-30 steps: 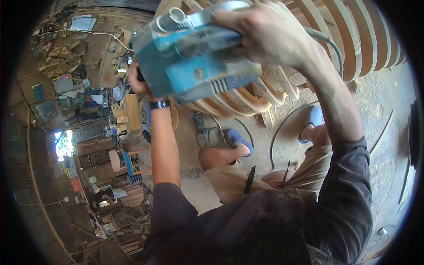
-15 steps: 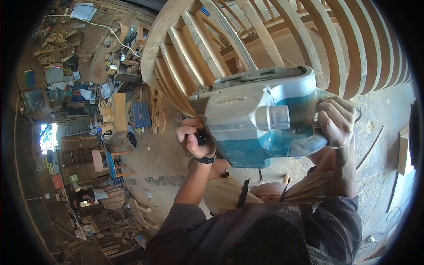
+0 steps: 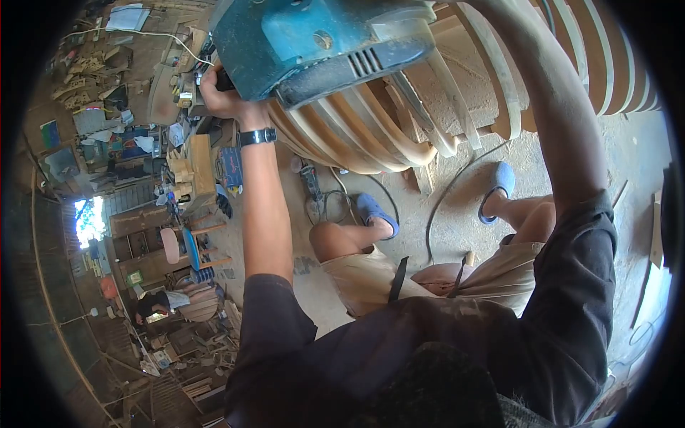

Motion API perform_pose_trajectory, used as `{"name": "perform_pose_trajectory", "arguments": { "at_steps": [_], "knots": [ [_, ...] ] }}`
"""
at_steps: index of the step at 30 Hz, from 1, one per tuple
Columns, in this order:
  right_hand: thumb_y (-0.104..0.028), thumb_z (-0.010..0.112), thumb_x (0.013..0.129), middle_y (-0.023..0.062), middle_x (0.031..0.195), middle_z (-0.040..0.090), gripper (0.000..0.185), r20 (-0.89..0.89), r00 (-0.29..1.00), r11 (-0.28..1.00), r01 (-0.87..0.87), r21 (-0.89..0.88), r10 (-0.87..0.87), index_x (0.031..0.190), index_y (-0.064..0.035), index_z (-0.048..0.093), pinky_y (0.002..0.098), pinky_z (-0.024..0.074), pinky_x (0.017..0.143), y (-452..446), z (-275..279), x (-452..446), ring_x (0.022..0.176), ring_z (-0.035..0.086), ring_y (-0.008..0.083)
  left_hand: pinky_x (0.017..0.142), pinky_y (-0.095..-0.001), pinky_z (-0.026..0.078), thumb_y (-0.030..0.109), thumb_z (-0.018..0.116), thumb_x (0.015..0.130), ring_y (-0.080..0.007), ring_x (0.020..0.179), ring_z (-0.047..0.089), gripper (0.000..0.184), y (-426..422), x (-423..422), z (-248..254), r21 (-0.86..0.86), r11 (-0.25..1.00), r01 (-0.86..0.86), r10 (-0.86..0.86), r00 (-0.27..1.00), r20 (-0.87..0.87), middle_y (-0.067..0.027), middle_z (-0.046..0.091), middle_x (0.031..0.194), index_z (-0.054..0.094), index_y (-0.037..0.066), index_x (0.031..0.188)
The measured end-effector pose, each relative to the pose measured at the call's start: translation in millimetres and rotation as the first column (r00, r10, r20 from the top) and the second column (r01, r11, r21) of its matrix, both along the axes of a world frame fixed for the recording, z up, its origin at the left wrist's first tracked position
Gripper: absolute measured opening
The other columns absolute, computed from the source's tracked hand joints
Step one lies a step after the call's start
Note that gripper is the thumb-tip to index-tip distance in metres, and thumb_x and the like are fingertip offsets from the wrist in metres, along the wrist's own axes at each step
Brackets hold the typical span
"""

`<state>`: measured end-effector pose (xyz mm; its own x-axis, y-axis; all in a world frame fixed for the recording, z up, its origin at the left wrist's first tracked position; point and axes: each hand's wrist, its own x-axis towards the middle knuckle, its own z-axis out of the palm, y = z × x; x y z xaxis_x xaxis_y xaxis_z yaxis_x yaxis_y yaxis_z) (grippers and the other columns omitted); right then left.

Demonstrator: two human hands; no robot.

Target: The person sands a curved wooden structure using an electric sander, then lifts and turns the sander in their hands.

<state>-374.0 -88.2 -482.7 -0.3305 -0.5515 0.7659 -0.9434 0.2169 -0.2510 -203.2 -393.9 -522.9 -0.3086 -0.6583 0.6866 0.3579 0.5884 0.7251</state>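
A blue-green belt sander is raised at the top of the head view, its upper part cut off by the frame edge. Its dark vented side strip faces me. My left hand, with a black watch on the wrist, is closed around the sander's dark front knob, which is mostly hidden. My right forearm reaches up past the top edge, so the right hand is out of sight. Behind and below the sander curves a large wooden frame of bent slats; contact between the two cannot be made out.
A power cord runs over the dusty floor between my feet in blue clogs. Another power tool lies on the floor beneath the frame. Wood scraps, a chair and a seated person are at the left.
The sander has moved up and away from my body, turning its blue vented side toward me. Both arms have stretched out, and my right hand has left the view.
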Motion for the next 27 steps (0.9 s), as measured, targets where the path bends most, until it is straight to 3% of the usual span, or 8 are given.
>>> {"name": "perform_pose_trajectory", "arguments": {
  "at_steps": [2,5,6,8,10,18,23,27],
  "knots": [
    [-0.025,0.073,0.062,0.0186,0.068,0.062,0.032,0.036,0.998,0.999,-0.047,0.0,0.047,0.083,-0.0052,0.057,0.0469,0.0485,0.06,0.7,-1.7,1.2,0.067,0.063,0.0399,0.067,-0.0303,0.047,0.027,0.047,0.087,-0.0148,0.071,0.055,0.022,2.3,0.2,1.5,-0.137,0.989,-0.057,0.065,0.996,0.056,-0.0046,0.057,0.079,0.054,0.009,0.077],
    [-0.022,0.074,0.061,0.0171,0.068,0.062,0.032,0.098,0.984,0.989,-0.146,-0.001,0.146,0.083,-0.0044,0.058,0.0442,0.0493,0.06,24.8,-17.7,10.0,0.064,0.064,0.0352,0.067,-0.03,0.046,0.027,0.046,0.087,-0.0149,0.07,0.055,0.021,38.3,20.4,-5.6,0.15,0.986,0.072,-0.068,0.997,-0.036,-0.0056,0.057,0.078,0.052,0.009,0.078],
    [-0.02,0.074,0.06,0.0164,0.068,0.062,0.032,0.134,0.969,0.979,-0.206,-0.012,0.205,0.084,-0.0042,0.059,0.0423,0.0495,0.059,34.0,-27.5,12.1,0.062,0.064,0.0332,0.065,-0.0305,0.046,0.028,0.047,0.087,-0.0153,0.069,0.054,0.021,50.8,29.7,-15.4,0.023,1.0,-0.005,0.006,1.0,-0.028,-0.0063,0.057,0.078,0.052,0.009,0.078],
    [-0.022,0.08,0.057,0.0132,0.073,0.053,0.041,-0.264,0.947,0.964,-0.224,-0.145,0.181,0.084,-0.0008,0.058,0.0403,0.0419,0.055,54.3,-57.9,17.1,0.061,0.054,0.0307,0.061,-0.0306,0.044,0.029,0.048,0.087,-0.0157,0.067,0.052,0.021,68.6,55.2,-40.3,0.014,0.999,0.039,-0.038,0.998,-0.048,-0.0075,0.056,0.078,0.05,0.009,0.081],
    [-0.029,0.078,0.062,0.0129,0.075,0.055,0.04,-0.029,0.943,0.943,-0.333,-0.019,0.333,0.081,-0.0003,0.056,0.0387,0.0422,0.054,85.4,-72.3,30.8,0.063,0.057,0.0291,0.055,-0.0294,0.041,0.03,0.049,0.088,-0.0156,0.063,0.05,0.021,97.7,76.2,-59.7,0.099,0.981,0.167,-0.161,0.985,-0.065,-0.0081,0.055,0.077,0.049,0.01,0.085],
    [-0.02,0.07,0.069,0.0131,0.068,0.057,0.032,-0.142,0.923,0.934,-0.353,0.057,0.358,0.078,0.0005,0.046,0.038,0.0498,0.051,117.8,-104.5,90.6,0.056,0.06,0.0275,0.05,-0.0282,0.044,0.029,0.05,0.092,-0.0205,0.06,0.056,0.022,158.9,144.6,-140.7,0.047,0.972,0.231,-0.223,0.967,-0.124,-0.0127,0.055,0.076,0.046,0.007,0.089],
    [-0.016,0.07,0.075,0.0134,0.067,0.057,0.028,-0.159,0.935,0.946,-0.323,-0.013,0.317,0.078,0.001,0.048,0.0368,0.0486,0.051,107.3,-101.0,77.7,0.056,0.059,0.0261,0.05,-0.0278,0.044,0.028,0.048,0.093,-0.021,0.06,0.056,0.021,144.9,122.1,-122.1,0.0,0.974,0.226,-0.224,0.965,-0.138,-0.0128,0.055,0.075,0.046,0.007,0.089],
    [-0.022,0.079,0.063,0.0108,0.072,0.058,0.038,-0.169,0.938,0.951,-0.31,-0.022,0.302,0.082,0.0011,0.056,0.0359,0.045,0.052,90.9,-74.3,31.7,0.057,0.058,0.026,0.05,-0.0277,0.044,0.028,0.049,0.091,-0.018,0.056,0.054,0.022,112.9,82.3,-77.9,-0.078,0.992,0.104,-0.11,0.991,-0.077,-0.0131,0.057,0.076,0.05,0.006,0.09]
  ]
}}
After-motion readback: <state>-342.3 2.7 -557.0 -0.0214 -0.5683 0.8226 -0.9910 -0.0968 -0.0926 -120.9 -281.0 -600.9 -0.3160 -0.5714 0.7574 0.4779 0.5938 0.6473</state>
